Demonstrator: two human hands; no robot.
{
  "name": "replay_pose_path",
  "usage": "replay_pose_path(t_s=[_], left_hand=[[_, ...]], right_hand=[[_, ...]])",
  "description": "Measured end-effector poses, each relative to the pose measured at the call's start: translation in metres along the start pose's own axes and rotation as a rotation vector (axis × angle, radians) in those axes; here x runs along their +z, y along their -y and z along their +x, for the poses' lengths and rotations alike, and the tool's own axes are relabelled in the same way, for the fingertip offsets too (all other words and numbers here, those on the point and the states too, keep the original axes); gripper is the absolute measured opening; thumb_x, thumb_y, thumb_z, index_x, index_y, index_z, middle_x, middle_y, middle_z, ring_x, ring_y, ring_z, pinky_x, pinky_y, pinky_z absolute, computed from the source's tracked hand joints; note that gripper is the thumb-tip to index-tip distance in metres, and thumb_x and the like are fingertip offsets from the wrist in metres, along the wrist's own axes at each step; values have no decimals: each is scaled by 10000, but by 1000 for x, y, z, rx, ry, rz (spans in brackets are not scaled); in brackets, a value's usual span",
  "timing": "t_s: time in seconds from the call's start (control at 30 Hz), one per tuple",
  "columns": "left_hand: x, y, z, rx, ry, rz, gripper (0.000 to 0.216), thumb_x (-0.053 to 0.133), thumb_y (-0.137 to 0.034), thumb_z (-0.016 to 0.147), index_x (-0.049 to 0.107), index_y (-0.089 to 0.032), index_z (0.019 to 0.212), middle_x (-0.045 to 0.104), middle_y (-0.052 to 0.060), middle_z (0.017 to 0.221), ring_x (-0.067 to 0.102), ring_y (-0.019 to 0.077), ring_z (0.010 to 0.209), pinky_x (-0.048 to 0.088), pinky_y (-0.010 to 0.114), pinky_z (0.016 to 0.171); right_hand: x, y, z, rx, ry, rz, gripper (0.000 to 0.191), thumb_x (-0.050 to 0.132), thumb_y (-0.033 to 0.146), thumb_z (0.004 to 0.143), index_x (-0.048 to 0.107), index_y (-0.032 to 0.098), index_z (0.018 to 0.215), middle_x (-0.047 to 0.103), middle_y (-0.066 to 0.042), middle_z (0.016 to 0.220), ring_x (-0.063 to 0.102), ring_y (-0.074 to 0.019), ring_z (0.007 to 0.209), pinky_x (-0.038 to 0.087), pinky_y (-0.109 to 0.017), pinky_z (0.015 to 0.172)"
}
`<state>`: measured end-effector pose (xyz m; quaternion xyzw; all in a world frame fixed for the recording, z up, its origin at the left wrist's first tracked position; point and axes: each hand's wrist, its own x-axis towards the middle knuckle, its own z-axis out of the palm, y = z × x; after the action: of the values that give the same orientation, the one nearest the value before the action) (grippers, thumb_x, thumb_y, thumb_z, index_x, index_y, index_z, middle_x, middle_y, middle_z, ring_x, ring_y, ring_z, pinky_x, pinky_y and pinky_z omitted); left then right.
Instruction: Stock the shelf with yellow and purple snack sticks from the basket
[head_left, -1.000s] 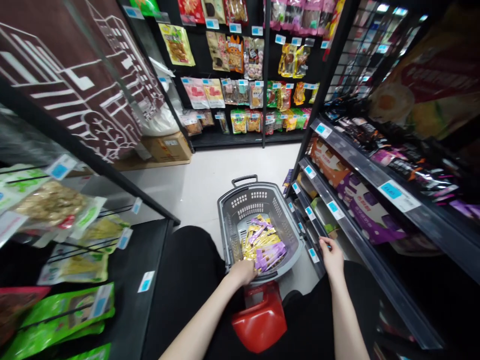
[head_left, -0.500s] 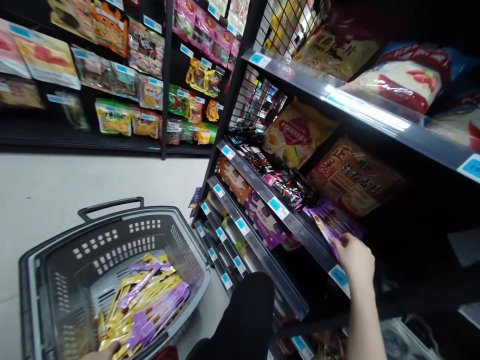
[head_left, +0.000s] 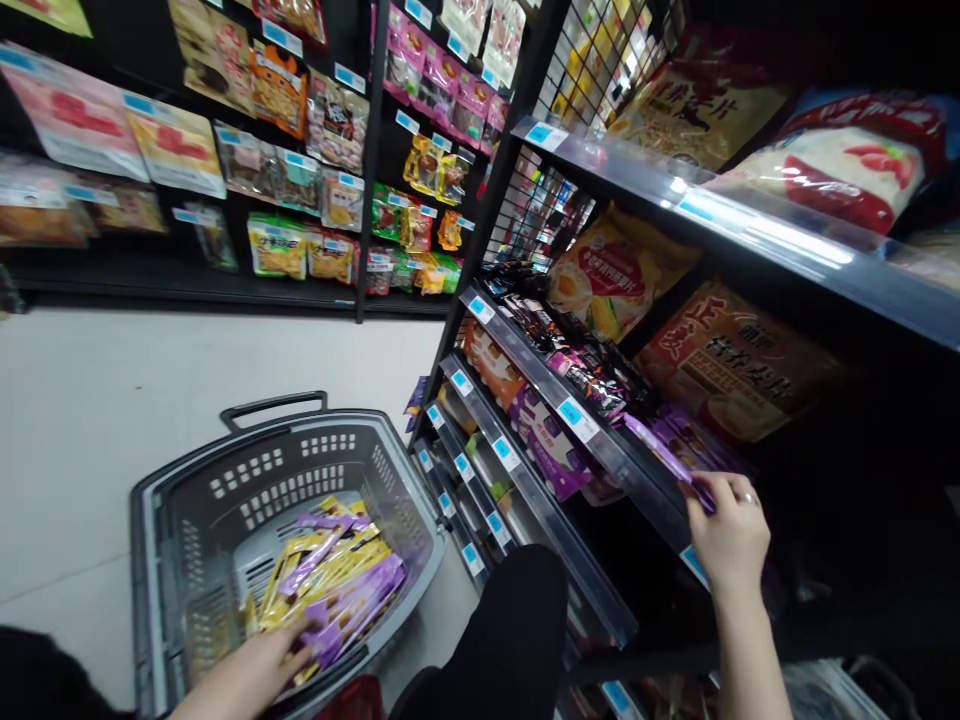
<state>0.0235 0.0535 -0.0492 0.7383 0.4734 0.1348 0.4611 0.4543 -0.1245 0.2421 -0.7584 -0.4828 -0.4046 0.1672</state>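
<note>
A grey shopping basket [head_left: 187, 520] stands on the floor at lower left, holding several yellow and purple snack packets [head_left: 330, 585]. My left hand [head_left: 259, 665] lies on those packets inside the basket, fingers closed over a few of them. At the right, my right hand [head_left: 727, 535] reaches onto the middle shelf [head_left: 600, 450] and pinches the end of a purple packet [head_left: 671, 460] among other purple packets lying there. A ring shows on one finger.
Black shelving on the right carries big snack bags [head_left: 735, 355] and dark packets [head_left: 592, 375], with blue price tags along the rails. Hanging snack bags [head_left: 277, 245] fill the far wall. My dark-clothed knee [head_left: 517, 620] sits between basket and shelf. Pale floor [head_left: 112, 400] lies to the left.
The view swung from the basket to the right-hand shelf. My right hand rose from the low shelf edge to the middle shelf and took hold of a purple packet. My left hand stayed in the basket.
</note>
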Motion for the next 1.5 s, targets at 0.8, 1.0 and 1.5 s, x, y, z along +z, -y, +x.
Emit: replay_pose_path(t_s=[0.8, 1.0, 1.5], left_hand=[[-5, -68, -34, -109, -57, -779, 395, 767, -317, 511, 581, -122, 800, 635, 27, 608, 614, 178, 519, 522, 350, 556], [0, -61, -29, -180, -28, -846, 410, 746, -377, 539, 587, -129, 824, 654, 44, 671, 637, 205, 564, 522, 419, 647], [-20, -59, -35, -225, 128, -1033, 337, 707, -360, 635, 581, -123, 839, 674, 73, 781, 658, 253, 793, 499, 385, 750]], right_hand=[[124, 245, -189, 646, 1014, 1601, 408, 764, 357, 539, 560, 163, 835, 610, -7, 680, 603, -171, 560, 525, -305, 539], [117, 246, -185, 795, 1044, 1646, 401, 754, 396, 560, 571, 151, 819, 636, -17, 653, 628, -184, 506, 548, -314, 510], [116, 223, -174, 1094, 1138, 1920, 239, 731, 310, 619, 638, 162, 782, 661, -32, 763, 671, -198, 659, 542, -258, 544]])
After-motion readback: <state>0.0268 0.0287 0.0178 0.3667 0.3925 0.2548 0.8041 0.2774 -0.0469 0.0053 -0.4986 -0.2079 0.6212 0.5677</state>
